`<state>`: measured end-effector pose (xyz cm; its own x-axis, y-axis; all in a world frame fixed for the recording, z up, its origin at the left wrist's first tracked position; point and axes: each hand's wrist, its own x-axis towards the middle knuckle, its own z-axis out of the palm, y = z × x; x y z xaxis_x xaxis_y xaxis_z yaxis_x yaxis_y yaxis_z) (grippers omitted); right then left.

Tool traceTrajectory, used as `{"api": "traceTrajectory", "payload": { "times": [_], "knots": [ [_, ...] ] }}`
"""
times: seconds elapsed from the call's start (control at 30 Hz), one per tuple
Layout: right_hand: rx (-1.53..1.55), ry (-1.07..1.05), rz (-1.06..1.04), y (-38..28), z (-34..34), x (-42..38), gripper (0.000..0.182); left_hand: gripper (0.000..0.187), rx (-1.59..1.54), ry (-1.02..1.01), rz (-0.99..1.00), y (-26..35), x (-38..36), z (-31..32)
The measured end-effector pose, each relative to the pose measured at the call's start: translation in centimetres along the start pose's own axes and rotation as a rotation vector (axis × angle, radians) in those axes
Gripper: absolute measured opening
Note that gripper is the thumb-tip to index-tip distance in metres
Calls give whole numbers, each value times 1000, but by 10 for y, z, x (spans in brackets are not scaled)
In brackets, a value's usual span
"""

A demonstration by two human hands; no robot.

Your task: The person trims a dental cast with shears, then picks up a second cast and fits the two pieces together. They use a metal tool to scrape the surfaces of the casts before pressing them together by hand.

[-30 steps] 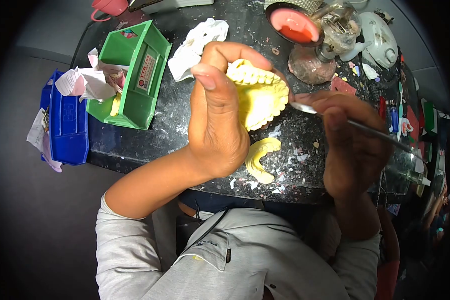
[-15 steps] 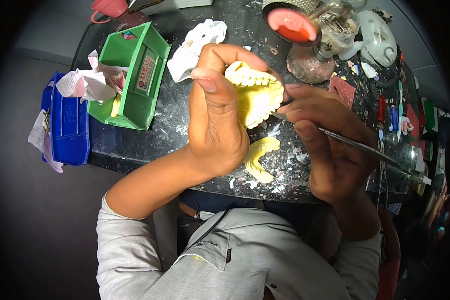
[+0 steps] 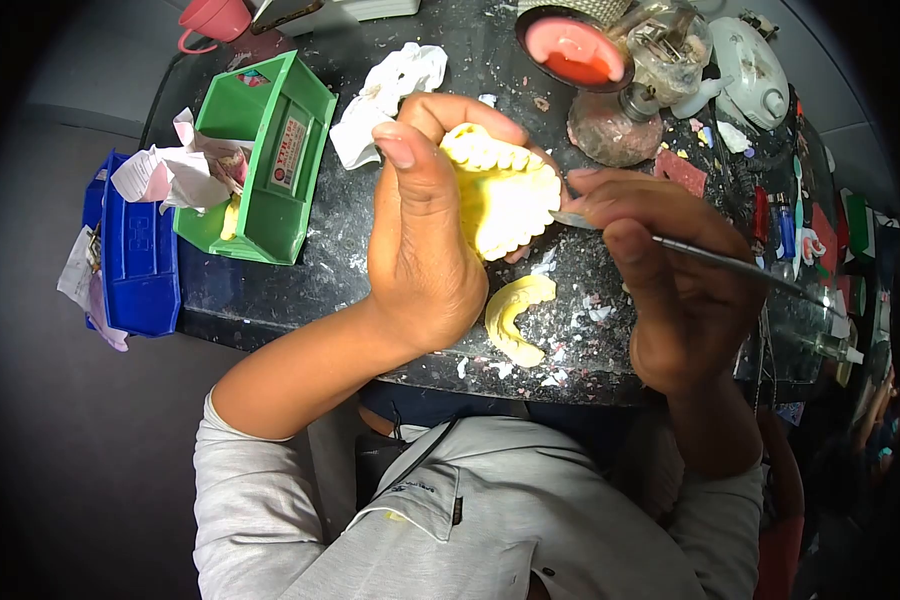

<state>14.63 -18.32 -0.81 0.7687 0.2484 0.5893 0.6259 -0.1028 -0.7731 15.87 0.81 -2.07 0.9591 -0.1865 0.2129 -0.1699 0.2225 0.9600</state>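
Note:
My left hand [image 3: 425, 220] is closed round a yellow plaster dental model [image 3: 505, 195], its row of teeth turned toward the right and up. Bright light washes out part of the model. My right hand [image 3: 675, 265] grips a thin metal dental carving tool [image 3: 715, 258] like a pen. The tool's flat blade tip lies at the model's right edge, by the teeth; whether it touches cannot be made out. Below the model, a curved yellow plaster piece [image 3: 515, 322] rests on the black worktop [image 3: 410, 340].
Left stand a green bin [image 3: 305, 170] with papers and a blue bin [image 3: 142, 265]. Crumpled white tissue [image 3: 390, 95] lies behind my left hand. Farther back are a dish of pink wax [image 3: 575, 50], a glass burner [image 3: 615, 125] and a white device [image 3: 750, 75]. Plaster crumbs litter the worktop.
The model and my left hand have shifted slightly left. My right hand has tilted, and the tool's blade now lies higher along the model's right edge.

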Motion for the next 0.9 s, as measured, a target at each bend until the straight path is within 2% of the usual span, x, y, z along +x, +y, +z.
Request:
{"api": "traceTrajectory", "payload": {
  "times": [0.23,0.53,0.9],
  "knots": [
    [-32,-12,-37,0,3,0,12,76,134,42,36,0,0,0],
    [-57,-68,-30,-6,2,3,11,75,109,-17,123,-2,-2,-2],
    [-134,-106,-72,0,3,3,10,75,180,13,109,-7,-1,-1]
  ]
}}
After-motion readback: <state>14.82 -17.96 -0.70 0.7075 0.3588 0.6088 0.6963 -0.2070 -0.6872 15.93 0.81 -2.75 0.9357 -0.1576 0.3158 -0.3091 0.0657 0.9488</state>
